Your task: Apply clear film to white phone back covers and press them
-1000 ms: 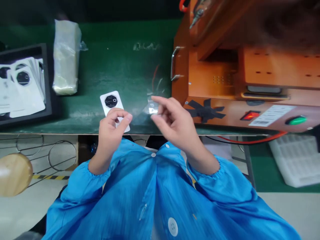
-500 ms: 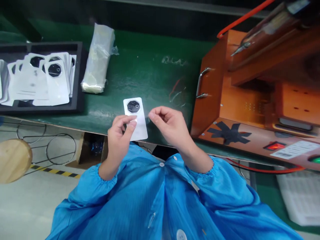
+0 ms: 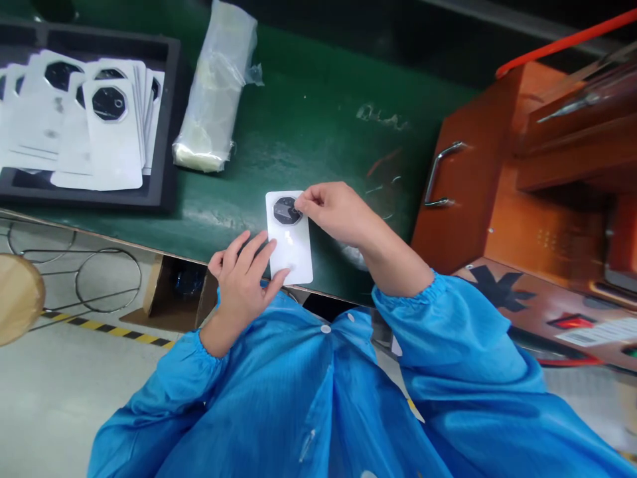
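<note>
At the dark window [image 3: 284, 212] of the white panel [image 3: 293, 255], the right hand [image 3: 336, 209] pinches narrowly, anything held unclear; the left hand [image 3: 243, 282], spread, touches the panel's edge. Lying on the green table [image 3: 308, 146], it could skew if held lightly.

Garment: bright blue coat [image 3: 269, 411], fabric smooth with a slight sheen, creased in many folds. Left sleeve [image 3: 154, 398] and right sleeve [image 3: 468, 358] are long, each ending in a gathered, ruffled cuff [image 3: 408, 292]. Front closure: a lengthwise seam [image 3: 329, 392] with round white buttons [image 3: 325, 329], the lowest partly cut off at the bottom edge. One small whitish mark [image 3: 307, 446] noted beside the seam. Hands [image 3: 243, 282]: bare.
</note>
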Motion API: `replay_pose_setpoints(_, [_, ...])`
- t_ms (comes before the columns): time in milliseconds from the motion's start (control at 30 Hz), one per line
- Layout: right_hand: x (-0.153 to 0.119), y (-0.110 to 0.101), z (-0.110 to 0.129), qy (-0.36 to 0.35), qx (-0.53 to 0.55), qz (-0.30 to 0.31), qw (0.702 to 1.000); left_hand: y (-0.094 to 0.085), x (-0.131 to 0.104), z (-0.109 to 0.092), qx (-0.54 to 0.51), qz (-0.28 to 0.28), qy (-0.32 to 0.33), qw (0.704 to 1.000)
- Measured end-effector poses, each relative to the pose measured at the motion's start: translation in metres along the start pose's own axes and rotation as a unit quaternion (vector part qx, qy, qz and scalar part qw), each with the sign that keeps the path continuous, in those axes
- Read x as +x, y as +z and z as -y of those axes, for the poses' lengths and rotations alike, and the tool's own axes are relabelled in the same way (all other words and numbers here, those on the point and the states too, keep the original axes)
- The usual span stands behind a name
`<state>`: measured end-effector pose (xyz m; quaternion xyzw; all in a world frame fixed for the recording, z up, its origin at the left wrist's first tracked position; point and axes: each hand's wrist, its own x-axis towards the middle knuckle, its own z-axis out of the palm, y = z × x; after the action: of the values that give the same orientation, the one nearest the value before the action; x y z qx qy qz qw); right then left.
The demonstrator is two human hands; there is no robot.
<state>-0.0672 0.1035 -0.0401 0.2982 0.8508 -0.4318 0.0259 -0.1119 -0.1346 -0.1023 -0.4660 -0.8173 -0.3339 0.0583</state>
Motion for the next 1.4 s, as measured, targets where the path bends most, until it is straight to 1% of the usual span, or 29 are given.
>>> replay_pose_setpoints(100, [-0.002, 0.001, -0.001, 0.002, -0.008, -0.004, 1.0, 0.0, -0.001, 0.001, 0.001, 0.006, -0.007, 1.0])
replay_pose_setpoints(233, [-0.002, 0.003, -0.003, -0.011, -0.007, -0.022, 1.0, 0.0, -0.001, 0.001, 0.004, 0.01, -0.005, 1.0])
replay_pose_setpoints(333, [-0.003, 0.005, -0.003, -0.008, -0.009, -0.034, 0.999, 0.0, 0.0, 0.001, 0.003, 0.005, -0.002, 1.0])
replay_pose_setpoints(433, [-0.005, 0.006, 0.0, -0.003, -0.012, -0.044, 0.999, 0.0, 0.0, 0.001, 0.005, 0.002, 0.006, 1.0])
replay_pose_setpoints(533, [-0.006, 0.006, 0.004, 0.009, -0.022, -0.048, 0.999, -0.001, 0.0, 0.0, 0.008, 0.016, 0.003, 1.0])
replay_pose_setpoints(600, [-0.006, 0.007, 0.007, 0.022, -0.036, -0.048, 0.998, -0.002, 0.0, 0.0, 0.007, 0.02, -0.002, 1.0])
replay_pose_setpoints(700, [-0.006, 0.008, 0.008, 0.031, -0.057, -0.052, 0.997, -0.002, 0.001, 0.0, 0.019, 0.01, 0.011, 1.0])
replay_pose_setpoints(867, [-0.007, 0.014, 0.006, 0.016, -0.105, -0.077, 0.991, -0.001, 0.003, 0.0, 0.056, -0.015, 0.042, 0.997])
replay_pose_setpoints(1000, [-0.006, 0.02, 0.006, 0.022, -0.141, -0.086, 0.986, -0.002, 0.005, 0.0, 0.065, -0.028, 0.058, 0.996])
replay_pose_setpoints(1167, [-0.006, 0.02, 0.004, 0.023, -0.189, -0.128, 0.973, -0.001, 0.005, -0.001, 0.066, -0.024, 0.055, 0.996])
replay_pose_setpoints(1233, [-0.016, 0.019, 0.005, 0.024, -0.206, -0.149, 0.967, -0.001, 0.005, 0.0, 0.067, -0.021, 0.049, 0.996])
replay_pose_setpoints(1300, [-0.037, 0.021, 0.007, -0.004, -0.228, -0.162, 0.96, -0.002, 0.005, 0.001, 0.061, -0.016, 0.045, 0.997])
replay_pose_setpoints(1333, [-0.051, 0.025, 0.006, -0.039, -0.24, -0.158, 0.957, -0.005, 0.006, 0.002, 0.051, -0.011, 0.041, 0.998])
replay_pose_setpoints(1400, [-0.082, 0.038, 0.003, -0.144, -0.261, -0.128, 0.946, -0.014, 0.007, 0.005, 0.005, 0.003, 0.022, 1.0])
